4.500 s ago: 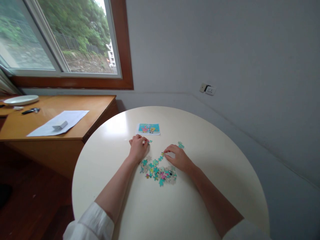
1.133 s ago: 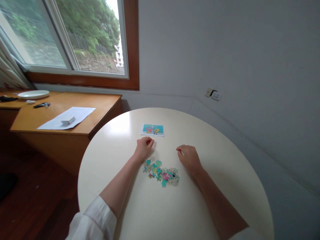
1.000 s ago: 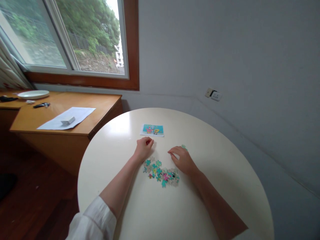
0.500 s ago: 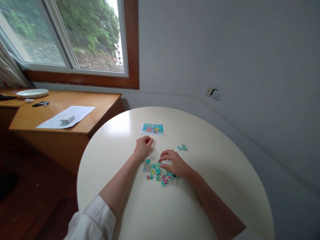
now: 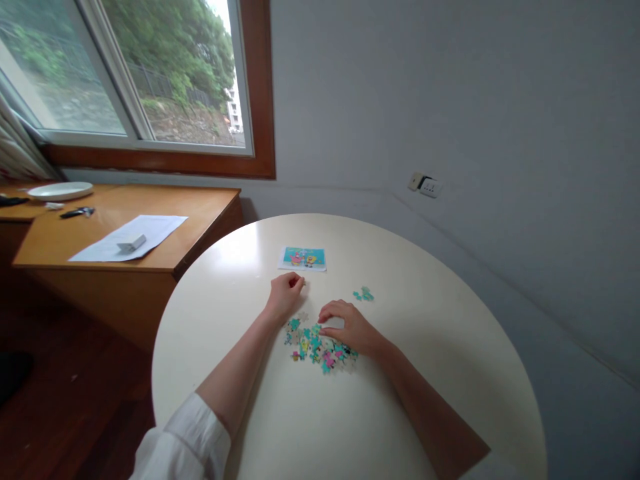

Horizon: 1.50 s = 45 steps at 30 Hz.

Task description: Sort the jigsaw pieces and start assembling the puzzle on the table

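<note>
A loose heap of jigsaw puzzle pieces (image 5: 316, 348), teal, pink, yellow and pale, lies on the round white table (image 5: 320, 427). My left hand (image 5: 285, 295) is beyond the heap's left side, its thumb and fingers pinched on a small puzzle piece (image 5: 304, 283) that is mostly covered. Over the heap's right part my right hand (image 5: 349, 327) hovers or rests low, thumb and fingers curved but apart, their tips close to teal pieces. Just past my left hand lies a picture card (image 5: 303, 259) with a pink and a yellow cartoon figure. Several teal pieces (image 5: 365, 294) form a small separate group to the right.
On the left, a wooden desk (image 5: 150, 200) holds a paper sheet (image 5: 155, 230), a small white box (image 5: 133, 243), a white plate (image 5: 61, 191) and a dark object (image 5: 77, 212). A wall with a socket (image 5: 430, 187) stands behind the table, beside a window.
The whole view has shifted slightly. My right fingers have barely moved over the heap, and my left hand keeps its pinch in nearly the same spot.
</note>
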### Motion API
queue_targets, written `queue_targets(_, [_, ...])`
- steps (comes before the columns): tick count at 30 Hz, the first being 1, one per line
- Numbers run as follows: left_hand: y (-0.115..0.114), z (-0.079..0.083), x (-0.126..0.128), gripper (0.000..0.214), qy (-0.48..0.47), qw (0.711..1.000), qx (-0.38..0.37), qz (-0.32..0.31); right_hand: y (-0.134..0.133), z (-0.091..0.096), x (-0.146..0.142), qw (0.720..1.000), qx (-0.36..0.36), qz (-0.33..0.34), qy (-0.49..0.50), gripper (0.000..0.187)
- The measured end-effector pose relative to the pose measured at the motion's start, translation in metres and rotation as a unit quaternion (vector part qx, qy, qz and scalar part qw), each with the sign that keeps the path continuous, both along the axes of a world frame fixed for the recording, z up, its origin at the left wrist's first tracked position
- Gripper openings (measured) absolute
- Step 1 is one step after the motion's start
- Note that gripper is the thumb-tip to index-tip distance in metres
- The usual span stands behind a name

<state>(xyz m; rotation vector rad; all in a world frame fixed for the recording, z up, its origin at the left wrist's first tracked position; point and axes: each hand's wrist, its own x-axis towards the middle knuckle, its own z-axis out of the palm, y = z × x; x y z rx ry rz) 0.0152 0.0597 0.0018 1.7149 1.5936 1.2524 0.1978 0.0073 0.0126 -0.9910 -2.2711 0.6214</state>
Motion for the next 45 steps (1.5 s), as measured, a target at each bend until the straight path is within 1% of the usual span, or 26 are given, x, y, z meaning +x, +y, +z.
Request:
queue_targets(2, [0.0,-0.001,0.0,0.024,0.003,1.0,0.001,0.001,-0.001,0.0,0.0,1.0,0.005,0.001,-0.019,0.018])
queue_targets(3, [0.001,-0.001,-0.001,0.024,0.004,1.0,0.001,0.001,-0.001,0.0,0.0,1.0,0.008,0.004,-0.029,0.018])
queue_targets(7, [0.002,-0.003,-0.001,0.024,0.003,1.0,0.0,0.001,-0.002,0.001,0.0,0.999,0.006,0.011,-0.042,0.011])
queue_targets(10, [0.002,-0.002,-0.001,0.024,0.008,1.0,0.002,0.004,-0.003,0.004,0.0,0.999,-0.002,0.006,-0.04,0.011])
queue_targets(16, [0.002,-0.002,-0.002,0.026,0.013,1.0,0.0,0.001,-0.005,0.009,-0.002,1.0,-0.027,0.001,0.0,0.011])
queue_targets(19, [0.003,-0.003,-0.002,0.026,0.012,1.0,0.001,0.001,-0.004,0.009,0.0,0.998,-0.054,-0.001,0.032,0.011])
queue_targets(20, [0.003,-0.003,-0.003,0.026,0.011,1.0,0.001,0.002,-0.003,0.009,0.001,0.997,-0.066,-0.015,0.041,0.009])
queue_targets(22, [0.004,-0.004,-0.003,0.025,0.011,1.0,0.002,0.003,0.001,0.009,0.006,0.993,-0.083,-0.065,0.05,0.004])
queue_targets(25, [0.004,-0.004,-0.003,0.025,0.012,1.0,0.0,0.004,0.01,0.008,0.016,0.985,-0.074,-0.143,0.056,0.007])
queue_targets(27, [0.004,-0.004,-0.002,0.025,0.011,1.0,-0.002,0.005,0.016,0.005,0.023,0.98,-0.067,-0.177,0.061,0.01])
queue_targets(31, [0.004,-0.003,-0.002,0.025,0.004,1.0,-0.007,0.005,0.024,-0.003,0.033,0.975,-0.056,-0.21,0.047,0.017])
queue_targets(36, [0.004,-0.003,-0.002,0.025,0.002,1.0,-0.003,0.005,0.028,-0.009,0.039,0.964,-0.052,-0.259,0.024,0.015])
queue_targets(40, [0.003,-0.003,-0.002,0.025,-0.001,1.0,-0.003,0.004,0.028,-0.01,0.043,0.958,-0.062,-0.281,0.015,0.012])
queue_targets(45, [0.002,-0.002,-0.002,0.025,-0.001,1.0,-0.01,0.004,0.027,-0.006,0.045,0.955,-0.075,-0.288,-0.011,0.01])
